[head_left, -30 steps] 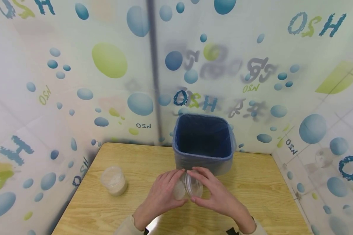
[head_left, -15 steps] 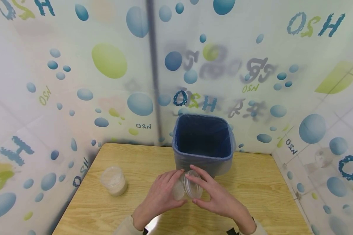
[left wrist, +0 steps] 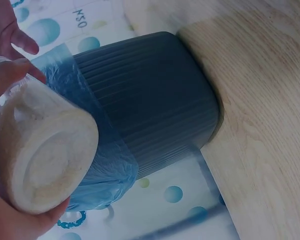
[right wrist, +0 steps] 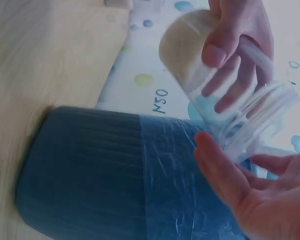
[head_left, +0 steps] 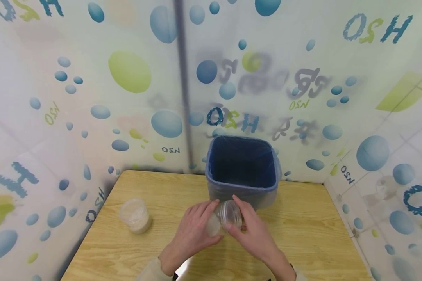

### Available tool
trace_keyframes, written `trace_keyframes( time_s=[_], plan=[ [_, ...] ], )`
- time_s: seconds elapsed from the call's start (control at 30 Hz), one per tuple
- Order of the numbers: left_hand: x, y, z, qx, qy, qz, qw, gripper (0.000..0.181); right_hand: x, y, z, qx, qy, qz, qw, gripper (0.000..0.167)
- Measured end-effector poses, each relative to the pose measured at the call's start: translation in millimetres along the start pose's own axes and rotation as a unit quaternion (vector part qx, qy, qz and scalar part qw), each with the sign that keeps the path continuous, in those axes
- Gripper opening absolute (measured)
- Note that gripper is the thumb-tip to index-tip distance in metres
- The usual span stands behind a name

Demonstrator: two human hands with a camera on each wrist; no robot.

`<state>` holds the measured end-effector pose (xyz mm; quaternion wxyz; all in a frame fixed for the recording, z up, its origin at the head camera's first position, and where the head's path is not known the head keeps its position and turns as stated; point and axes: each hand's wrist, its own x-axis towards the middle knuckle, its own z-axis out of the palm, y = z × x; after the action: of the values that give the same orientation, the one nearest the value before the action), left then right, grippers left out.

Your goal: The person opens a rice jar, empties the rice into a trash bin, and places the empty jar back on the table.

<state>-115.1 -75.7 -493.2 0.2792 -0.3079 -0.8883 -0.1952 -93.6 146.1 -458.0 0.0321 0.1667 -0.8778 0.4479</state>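
On the table, at the left, stands a tub, pale stuff in it, well apart from the hands; the left hand grips a tilted clear jar, pale contents toward its base, raised before the bin; at its mouth is the lid; the right hand grasps that lid, thumb and fingers about it.

Mirror-reversed "H2O" lettering repeats across the bubble-patterned wall covering I view from my distant controls.
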Motion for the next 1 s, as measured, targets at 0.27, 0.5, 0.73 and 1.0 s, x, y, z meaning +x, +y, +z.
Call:
trace_keyframes(
  time_s=[0.27, 0.5, 0.73, 1.0],
  plan=[
    [-0.2, -3.5, 2.4, 0.04, 0.015, 0.033, 0.9985, 0.103, 4.8, -10, 1, -0.004, 0.019, 0.07, 0.9974, 0.074],
    [-1.6, -3.9, 2.9, 0.059, 0.014, 0.048, 0.997, 0.1, 6.4, -10, 0, -0.012, 0.006, 0.078, 0.9969, 0.07],
    [-3.1, -3.5, 4.1, 0.037, 0.017, 0.035, 0.9986, 0.1, 6.3, -8, -4, 0.027, -0.012, 0.04, 0.9988, 0.069],
    [-4.3, -2.0, 3.7, 0.003, 0.018, 0.01, 0.9998, 0.104, 4.1, 0, -6, 0.049, -0.003, -0.044, 0.9978, 0.065]
  ],
)
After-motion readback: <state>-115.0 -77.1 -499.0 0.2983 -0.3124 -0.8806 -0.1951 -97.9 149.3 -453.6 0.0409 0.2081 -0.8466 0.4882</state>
